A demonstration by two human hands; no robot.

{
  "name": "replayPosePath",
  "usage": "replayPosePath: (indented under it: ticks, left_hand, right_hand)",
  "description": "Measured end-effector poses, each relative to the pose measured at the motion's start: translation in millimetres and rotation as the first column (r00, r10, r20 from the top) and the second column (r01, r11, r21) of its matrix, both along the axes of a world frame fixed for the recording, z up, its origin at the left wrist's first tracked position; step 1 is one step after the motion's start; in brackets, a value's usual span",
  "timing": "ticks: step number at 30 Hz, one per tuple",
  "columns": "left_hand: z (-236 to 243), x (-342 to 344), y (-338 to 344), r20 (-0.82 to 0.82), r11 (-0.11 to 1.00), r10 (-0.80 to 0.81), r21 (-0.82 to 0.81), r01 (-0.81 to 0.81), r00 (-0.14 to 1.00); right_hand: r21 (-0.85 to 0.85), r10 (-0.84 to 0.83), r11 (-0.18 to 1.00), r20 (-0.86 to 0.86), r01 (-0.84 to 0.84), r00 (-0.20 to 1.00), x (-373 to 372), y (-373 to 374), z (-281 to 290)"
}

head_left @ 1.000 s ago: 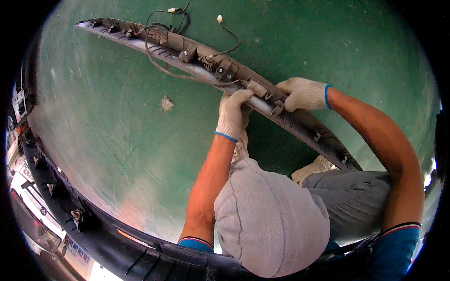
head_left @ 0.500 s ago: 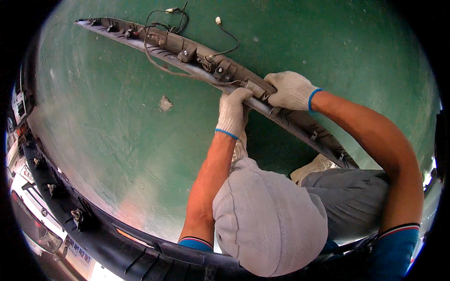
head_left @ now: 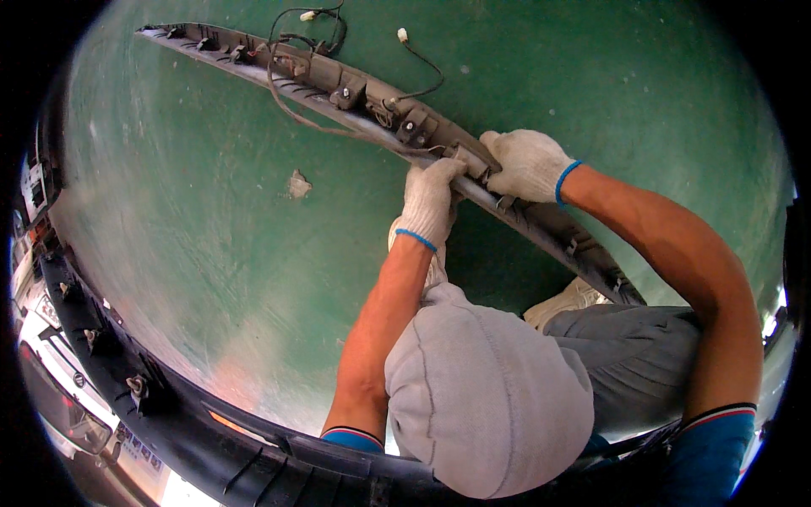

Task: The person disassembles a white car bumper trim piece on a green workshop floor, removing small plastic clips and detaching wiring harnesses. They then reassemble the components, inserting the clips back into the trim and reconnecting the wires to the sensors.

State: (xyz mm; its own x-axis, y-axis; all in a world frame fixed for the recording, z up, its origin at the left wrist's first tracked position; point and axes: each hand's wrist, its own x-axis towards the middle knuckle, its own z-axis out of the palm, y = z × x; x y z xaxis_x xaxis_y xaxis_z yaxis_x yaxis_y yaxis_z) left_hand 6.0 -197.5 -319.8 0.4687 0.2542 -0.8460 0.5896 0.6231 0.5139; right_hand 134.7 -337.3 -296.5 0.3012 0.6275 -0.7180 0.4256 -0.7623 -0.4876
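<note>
A long, dirty grey-brown car trim strip [head_left: 384,87] lies slantwise from far left to near right, its hollow side with brackets and fittings facing up. My left hand [head_left: 429,198], in a white knitted glove, is closed on the near edge around the middle of the strip. My right hand [head_left: 530,166], gloved the same way, grips the opposite edge a little to the right, fingertips partly hidden. Between the hands sits a small pale housing [head_left: 466,160]. A thin cable [head_left: 325,129] loops along the strip toward my left hand. A white plug [head_left: 402,35] ends another wire beyond the strip.
The floor [head_left: 211,186] is green, with a pale flake [head_left: 298,184] on it. A dark curved panel [head_left: 182,422] with fittings borders the lower left. A rounded grey cloth shape [head_left: 490,397] fills the lower middle. A beige shoe [head_left: 566,302] is near the strip's right end.
The strip's middle and its wires have shifted slightly right, and its far left end has moved a little farther away. My left hand has moved slightly right with it, still gripping.
</note>
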Motion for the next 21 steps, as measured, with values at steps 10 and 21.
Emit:
replayPosePath:
  ticks: [10, 21]
  left_hand:
    - [9.9, 5.2, -1.5, -0.054, 0.991, 0.049, -0.12, -0.055, 0.997]
    - [-7.8, -2.7, 2.0, -0.064, 0.994, 0.025, -0.105, -0.031, 0.998]
  right_hand:
    - [0.03, 0.094, 0.995, 0.06, -0.096, 0.994, 0.8, -4.9, -10.1]
    - [-0.008, 0.093, 0.996, 0.134, -0.093, 0.987, -20.1, -0.2, -21.5]
